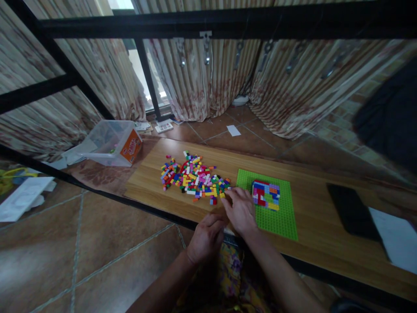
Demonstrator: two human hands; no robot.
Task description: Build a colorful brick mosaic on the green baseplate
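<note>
A pile of small multicoloured toy building bricks [198, 177] lies spread over the wooden table. My right hand [241, 211] is at the pile's near right edge, fingers stretched out and apart, with a yellow brick [222, 195] right by its fingertips. Closer to me, my left hand [206, 239] is closed at the table's front edge; its curled fingers hide whatever they hold, if anything. Just right of my right hand, a green baseplate [276, 224] lies flat and carries a block of joined bricks [265, 195] in red, blue, purple and yellow.
A clear plastic box [112, 141] with an orange label stands on the floor beyond the table's left end. A dark flat object [353, 211] and white paper [395, 239] lie at the right. Black metal bars [208, 24] with hanging clips cross above the table.
</note>
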